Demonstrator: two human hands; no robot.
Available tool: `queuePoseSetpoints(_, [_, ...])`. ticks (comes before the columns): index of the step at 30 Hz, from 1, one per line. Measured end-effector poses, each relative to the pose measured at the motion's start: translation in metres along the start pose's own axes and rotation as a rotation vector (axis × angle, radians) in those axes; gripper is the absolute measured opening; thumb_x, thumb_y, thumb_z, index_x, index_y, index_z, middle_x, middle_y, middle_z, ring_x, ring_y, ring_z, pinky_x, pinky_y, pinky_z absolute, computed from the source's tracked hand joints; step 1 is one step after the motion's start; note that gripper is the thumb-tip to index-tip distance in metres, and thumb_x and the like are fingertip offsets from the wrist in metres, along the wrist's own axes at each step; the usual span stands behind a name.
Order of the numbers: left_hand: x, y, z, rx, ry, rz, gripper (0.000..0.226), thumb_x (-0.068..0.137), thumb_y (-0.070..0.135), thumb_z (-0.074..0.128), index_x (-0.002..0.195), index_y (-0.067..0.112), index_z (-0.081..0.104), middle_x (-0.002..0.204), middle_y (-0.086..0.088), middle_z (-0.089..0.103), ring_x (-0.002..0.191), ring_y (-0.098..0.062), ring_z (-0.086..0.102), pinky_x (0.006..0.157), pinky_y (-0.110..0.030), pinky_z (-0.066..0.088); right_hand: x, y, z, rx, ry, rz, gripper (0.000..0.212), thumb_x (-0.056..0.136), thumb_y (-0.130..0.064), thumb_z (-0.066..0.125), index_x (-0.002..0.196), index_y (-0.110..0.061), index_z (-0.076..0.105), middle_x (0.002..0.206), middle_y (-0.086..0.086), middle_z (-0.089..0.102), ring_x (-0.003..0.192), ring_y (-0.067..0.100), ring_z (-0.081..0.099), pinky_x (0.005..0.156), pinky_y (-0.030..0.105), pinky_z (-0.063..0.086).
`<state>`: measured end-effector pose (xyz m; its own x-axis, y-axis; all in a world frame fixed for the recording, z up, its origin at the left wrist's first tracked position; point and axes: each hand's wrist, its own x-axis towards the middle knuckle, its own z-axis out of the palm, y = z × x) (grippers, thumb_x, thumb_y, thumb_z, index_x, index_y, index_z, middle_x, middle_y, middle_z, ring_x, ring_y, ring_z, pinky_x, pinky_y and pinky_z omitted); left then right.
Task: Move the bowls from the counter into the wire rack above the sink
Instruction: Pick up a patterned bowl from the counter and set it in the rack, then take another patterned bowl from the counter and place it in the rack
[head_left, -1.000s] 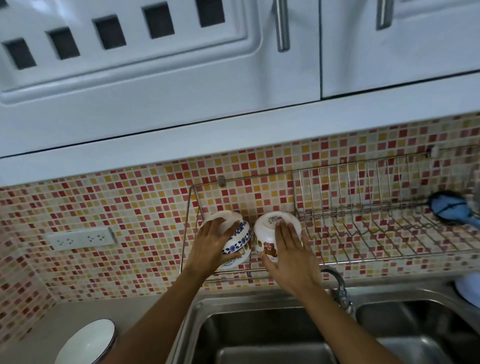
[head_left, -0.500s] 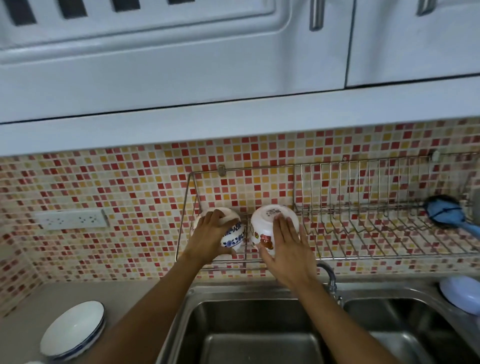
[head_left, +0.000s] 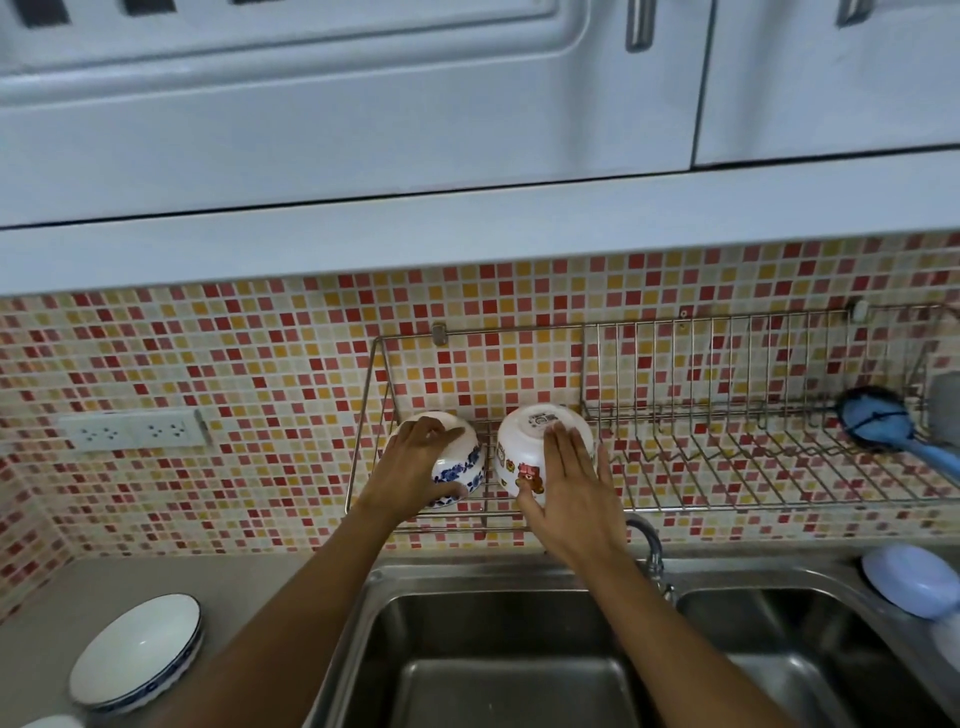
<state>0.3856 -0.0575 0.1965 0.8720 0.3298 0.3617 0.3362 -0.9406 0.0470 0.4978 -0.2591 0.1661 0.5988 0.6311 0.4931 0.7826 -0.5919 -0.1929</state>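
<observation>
A mosaic wall (head_left: 260, 364) of small red, orange, yellow and cream tiles runs behind and to both sides of the hands, with a white double socket strip (head_left: 132, 428) set into it well to the left of them. Above the hands hang pale grey-white wall cupboards (head_left: 363, 104) with metal bar handles (head_left: 640, 26) and a plain light underside strip. Below the hands lies a stainless double sink (head_left: 493, 649) with a chrome tap (head_left: 649, 545) just right of them, set in a grey counter (head_left: 78, 587), all under soft, even light.
</observation>
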Motion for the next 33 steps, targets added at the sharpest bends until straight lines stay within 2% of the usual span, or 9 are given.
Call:
queuePoseSetpoints(4, [-0.012,0.000,0.002,-0.189,0.206,-0.129,0.055,0.085,0.048,0.061,0.132,0.019,0.053,0.137,-0.006,0.050,0.126,-0.028,0.044,0.105,-0.041,0.039,-0.001,-0.002,-0.003,0.006,0.001,0.019,0.079,0.090,-0.058,0.031,0.151,-0.010,0.017,0.158,0.010,0.024,0.146,0.024,0.021,0.112,0.046,0.027])
queuePoseSetpoints(6, [-0.022,0.001,0.005,-0.206,0.270,-0.142,0.048,0.094,0.047,0.045,0.132,0.019,0.054,0.138,-0.006,0.053,0.129,-0.026,0.045,0.108,-0.039,0.036,-0.001,-0.002,-0.002,-0.004,-0.005,0.023,0.080,0.089,-0.059,0.029,0.151,-0.010,0.016,0.157,0.010,0.024,0.145,0.024,0.022,0.112,0.047,0.026])
queuePoseSetpoints(11, [-0.052,0.003,0.019,-0.020,0.213,-0.093,0.068,0.095,0.053,-0.004,0.149,0.021,0.023,0.154,0.000,0.029,0.145,-0.015,0.018,0.119,-0.035,0.007,-0.002,-0.001,0.002,-0.075,0.010,0.005,0.078,0.091,-0.059,0.025,0.150,-0.008,0.019,0.155,0.013,0.028,0.144,0.026,0.024,0.118,0.051,0.010])
queuePoseSetpoints(15, [-0.080,0.004,0.030,0.057,0.179,-0.161,0.061,0.097,0.051,-0.003,0.151,0.022,0.008,0.159,0.000,0.009,0.148,-0.020,0.002,0.119,-0.039,-0.010,-0.026,-0.014,0.007,-0.038,0.075,0.050,0.065,0.098,-0.048,0.020,0.147,-0.006,0.028,0.153,0.013,0.032,0.144,0.026,0.026,0.118,0.053,0.016])
queuePoseSetpoints(18, [-0.105,0.007,0.040,0.006,0.176,-0.194,0.061,0.098,0.050,0.000,0.151,0.021,-0.001,0.160,-0.001,-0.002,0.148,-0.020,-0.006,0.118,-0.038,-0.010,-0.066,-0.031,0.025,0.060,0.062,0.074,0.061,0.099,-0.043,0.013,0.151,-0.010,0.015,0.159,0.009,0.011,0.148,0.027,0.006,0.119,0.051,0.010])
queuePoseSetpoints(23, [-0.173,0.003,0.058,-0.127,0.091,-0.213,0.059,0.098,0.046,-0.002,0.150,0.019,-0.006,0.159,-0.002,-0.012,0.147,-0.018,-0.014,0.122,-0.040,0.001,-0.128,-0.083,0.072,0.275,-0.187,0.050,0.073,0.090,-0.060,0.000,0.149,-0.018,-0.006,0.157,0.001,-0.018,0.146,0.018,-0.014,0.119,0.039,0.003])
queuePoseSetpoints(26, [-0.232,-0.023,0.068,-0.194,0.000,-0.391,0.066,0.087,0.057,-0.012,0.145,0.027,-0.017,0.155,0.003,-0.023,0.145,-0.017,-0.019,0.121,-0.038,-0.005,-0.154,-0.123,0.104,0.301,-0.387,0.003,0.073,0.093,-0.061,0.018,0.145,-0.021,-0.013,0.152,-0.002,-0.025,0.146,0.021,-0.013,0.118,0.037,-0.001])
queuePoseSetpoints(29, [-0.299,-0.070,0.062,-0.169,-0.085,-0.587,0.070,0.082,0.063,-0.012,0.142,0.027,-0.019,0.153,0.002,-0.025,0.145,-0.020,-0.018,0.121,-0.040,-0.006,-0.169,-0.181,0.125,0.406,-0.555,-0.016,0.074,0.093,-0.055,0.035,0.151,-0.025,-0.001,0.157,-0.003,-0.015,0.148,0.024,0.003,0.118,0.040,0.014])
queuePoseSetpoints(33, [-0.366,-0.143,0.035,-0.102,-0.036,-0.854,0.070,0.094,0.058,0.006,0.150,0.018,0.013,0.159,-0.011,0.010,0.146,-0.031,0.011,0.115,-0.049,0.005,-0.175,-0.275,0.142,0.572,-0.738,-0.059,0.070,0.093,-0.041,0.052,0.151,-0.025,0.017,0.159,-0.001,0.019,0.142,0.021,0.028,0.115,0.037,0.027])
